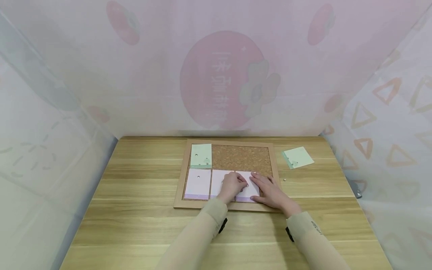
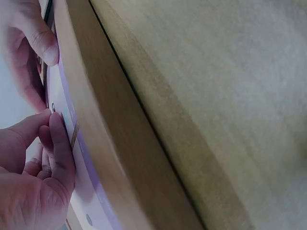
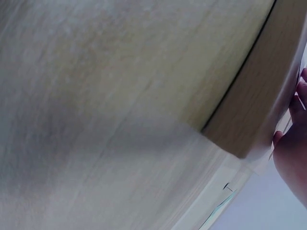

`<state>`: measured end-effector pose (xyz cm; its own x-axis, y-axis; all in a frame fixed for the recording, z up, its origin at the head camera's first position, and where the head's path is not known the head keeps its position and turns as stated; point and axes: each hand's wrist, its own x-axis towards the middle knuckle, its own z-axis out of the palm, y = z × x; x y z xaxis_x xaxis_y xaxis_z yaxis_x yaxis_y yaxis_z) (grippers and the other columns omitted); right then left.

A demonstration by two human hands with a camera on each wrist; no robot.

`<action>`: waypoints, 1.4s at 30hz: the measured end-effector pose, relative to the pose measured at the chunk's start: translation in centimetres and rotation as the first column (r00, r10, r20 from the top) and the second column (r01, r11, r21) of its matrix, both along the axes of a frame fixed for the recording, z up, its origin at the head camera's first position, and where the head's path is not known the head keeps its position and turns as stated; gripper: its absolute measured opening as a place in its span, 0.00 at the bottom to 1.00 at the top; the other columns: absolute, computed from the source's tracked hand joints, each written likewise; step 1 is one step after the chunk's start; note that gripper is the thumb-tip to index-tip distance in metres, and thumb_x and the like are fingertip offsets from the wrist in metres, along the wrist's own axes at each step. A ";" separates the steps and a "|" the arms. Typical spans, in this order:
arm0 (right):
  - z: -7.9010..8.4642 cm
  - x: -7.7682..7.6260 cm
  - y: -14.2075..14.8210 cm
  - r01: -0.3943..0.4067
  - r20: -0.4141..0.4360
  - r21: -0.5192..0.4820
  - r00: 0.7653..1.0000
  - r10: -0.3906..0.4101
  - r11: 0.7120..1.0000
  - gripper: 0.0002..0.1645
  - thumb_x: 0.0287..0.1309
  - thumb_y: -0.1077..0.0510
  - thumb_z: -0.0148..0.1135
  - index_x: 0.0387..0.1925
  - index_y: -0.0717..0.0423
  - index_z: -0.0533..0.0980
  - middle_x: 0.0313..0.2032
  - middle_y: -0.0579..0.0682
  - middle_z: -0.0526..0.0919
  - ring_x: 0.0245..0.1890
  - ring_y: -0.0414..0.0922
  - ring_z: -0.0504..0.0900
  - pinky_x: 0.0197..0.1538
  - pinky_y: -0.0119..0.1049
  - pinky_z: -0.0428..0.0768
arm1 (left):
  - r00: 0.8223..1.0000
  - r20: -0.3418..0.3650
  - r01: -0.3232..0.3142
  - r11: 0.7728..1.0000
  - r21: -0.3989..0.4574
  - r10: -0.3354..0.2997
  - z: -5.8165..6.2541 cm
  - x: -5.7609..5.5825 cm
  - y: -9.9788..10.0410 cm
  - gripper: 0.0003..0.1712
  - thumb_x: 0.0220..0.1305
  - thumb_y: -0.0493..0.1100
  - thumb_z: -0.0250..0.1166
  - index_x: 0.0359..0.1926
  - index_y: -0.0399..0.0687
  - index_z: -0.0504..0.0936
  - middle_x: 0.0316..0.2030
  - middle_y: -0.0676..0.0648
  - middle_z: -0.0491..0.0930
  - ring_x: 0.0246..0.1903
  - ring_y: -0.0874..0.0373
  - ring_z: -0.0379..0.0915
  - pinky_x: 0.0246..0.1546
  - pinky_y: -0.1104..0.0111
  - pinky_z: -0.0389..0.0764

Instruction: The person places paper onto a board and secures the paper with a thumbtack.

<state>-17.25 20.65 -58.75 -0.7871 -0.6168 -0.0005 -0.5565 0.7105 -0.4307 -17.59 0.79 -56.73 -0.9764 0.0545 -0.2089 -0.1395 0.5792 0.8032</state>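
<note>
A wood-framed cork board [image 1: 241,155] lies on the table. Three white notes with purple lower edges form its lower row: a left note [image 1: 197,183], a middle note [image 1: 217,178] and a right note [image 1: 243,195]. My left hand [image 1: 232,185] reaches over the middle note, its thumb and forefinger pinching at a small round thumbtack [image 2: 53,108] on the right note. My right hand [image 1: 271,191] rests with fingers spread on that note's right side, thumb near its lower edge. In the right wrist view only part of this hand [image 3: 295,143] shows, beyond the frame's corner.
A green-edged note [image 1: 201,159] with a tack is at the board's upper left. Another green-edged note [image 1: 300,156] lies on the table to the right. A loose thumbtack [image 1: 284,180] sits beside the board. Printed cloth walls [image 1: 152,93] enclose the table.
</note>
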 end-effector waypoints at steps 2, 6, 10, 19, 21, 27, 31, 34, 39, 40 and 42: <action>0.1 0.0 -0.1 -0.002 0.000 0.001 1.000 0.002 1.000 0.47 0.59 0.44 0.69 0.72 0.61 0.64 0.75 0.58 0.62 0.76 0.57 0.60 0.72 0.68 0.54 | 1.000 0.013 -0.014 0.999 0.041 0.014 -0.2 0.0 -0.2 0.04 0.58 0.40 0.72 0.29 0.45 0.87 0.21 0.49 0.85 0.16 0.66 0.73 0.19 0.77 0.71; 0.1 -0.1 -0.2 -0.002 0.007 0.006 1.000 0.002 1.000 0.47 0.59 0.44 0.69 0.72 0.61 0.63 0.75 0.58 0.62 0.76 0.57 0.60 0.73 0.69 0.54 | 1.000 0.017 -0.022 0.994 0.105 0.020 -0.5 -0.1 -0.7 0.05 0.61 0.41 0.70 0.32 0.44 0.87 0.24 0.48 0.86 0.19 0.65 0.78 0.20 0.77 0.75; 0.1 -0.1 -0.1 0.002 0.003 0.015 1.000 -0.002 1.000 0.47 0.59 0.44 0.69 0.72 0.60 0.63 0.75 0.57 0.62 0.76 0.57 0.60 0.73 0.68 0.54 | 1.000 0.029 -0.009 0.989 0.147 0.005 -0.7 -0.2 -1.1 0.06 0.65 0.42 0.67 0.36 0.43 0.86 0.29 0.48 0.87 0.22 0.62 0.83 0.24 0.76 0.82; 0.0 0.0 0.0 0.006 0.005 0.016 1.000 -0.006 1.000 0.47 0.59 0.44 0.69 0.72 0.61 0.63 0.75 0.57 0.62 0.76 0.57 0.60 0.72 0.68 0.54 | 0.999 -0.005 0.050 0.993 0.105 -0.050 -0.1 -0.2 -2.9 0.09 0.68 0.46 0.65 0.41 0.47 0.86 0.33 0.49 0.87 0.27 0.64 0.82 0.29 0.74 0.80; 0.0 0.0 -0.1 0.006 0.007 0.017 1.000 -0.006 1.000 0.47 0.59 0.44 0.69 0.72 0.61 0.63 0.75 0.58 0.62 0.76 0.57 0.60 0.72 0.68 0.54 | 0.999 -0.007 0.044 0.991 0.129 -0.044 0.0 -0.3 -3.7 0.11 0.69 0.47 0.64 0.44 0.47 0.86 0.35 0.48 0.88 0.30 0.63 0.83 0.33 0.73 0.81; 0.1 -0.1 -0.1 0.003 0.027 0.017 1.000 -0.003 1.000 0.47 0.59 0.44 0.69 0.73 0.61 0.62 0.76 0.57 0.61 0.76 0.57 0.59 0.73 0.68 0.52 | 0.999 0.045 -0.001 0.952 0.307 -0.013 0.4 -0.6 -7.1 0.17 0.72 0.46 0.61 0.54 0.42 0.84 0.47 0.42 0.87 0.46 0.54 0.86 0.46 0.68 0.86; 0.2 0.0 -0.1 -0.002 0.024 0.012 1.000 0.002 1.000 0.47 0.59 0.45 0.69 0.73 0.61 0.62 0.75 0.58 0.61 0.76 0.58 0.59 0.72 0.69 0.52 | 0.998 0.054 -0.036 0.940 0.339 0.019 0.7 -0.4 -9.7 0.18 0.73 0.46 0.60 0.57 0.42 0.82 0.52 0.41 0.85 0.50 0.51 0.84 0.49 0.66 0.86; 0.4 -0.1 -0.1 -0.001 0.029 0.006 1.000 0.001 1.000 0.47 0.59 0.45 0.69 0.73 0.61 0.63 0.75 0.58 0.61 0.76 0.58 0.59 0.72 0.69 0.52 | 0.999 -0.004 -0.031 0.961 0.274 0.033 1.0 -0.1 -11.6 0.18 0.72 0.45 0.61 0.58 0.42 0.82 0.53 0.42 0.85 0.51 0.50 0.83 0.51 0.62 0.85; 0.4 -0.1 -0.1 -0.001 0.032 0.010 0.999 0.000 1.000 0.47 0.59 0.44 0.69 0.73 0.61 0.63 0.76 0.58 0.61 0.76 0.58 0.59 0.73 0.69 0.52 | 0.992 -0.110 -0.060 0.997 0.050 0.065 1.1 0.8 -14.7 0.18 0.71 0.46 0.62 0.58 0.48 0.82 0.55 0.43 0.84 0.54 0.47 0.81 0.56 0.55 0.81; 0.4 -0.1 -0.1 -0.001 0.031 0.014 1.000 0.001 1.000 0.47 0.59 0.44 0.69 0.73 0.61 0.63 0.76 0.58 0.61 0.76 0.58 0.59 0.72 0.69 0.52 | 0.990 -0.118 -0.076 0.997 0.012 0.077 1.0 1.0 -15.3 0.19 0.70 0.46 0.63 0.59 0.48 0.81 0.56 0.42 0.83 0.55 0.46 0.79 0.58 0.53 0.80; 0.3 -0.1 0.0 -0.002 0.028 0.019 1.000 0.001 1.000 0.47 0.60 0.44 0.69 0.73 0.61 0.63 0.76 0.58 0.61 0.76 0.58 0.59 0.72 0.69 0.52 | 0.986 -0.138 -0.102 0.993 -0.050 0.095 0.8 1.3 -16.5 0.21 0.69 0.44 0.63 0.61 0.46 0.79 0.59 0.39 0.80 0.58 0.43 0.77 0.62 0.50 0.77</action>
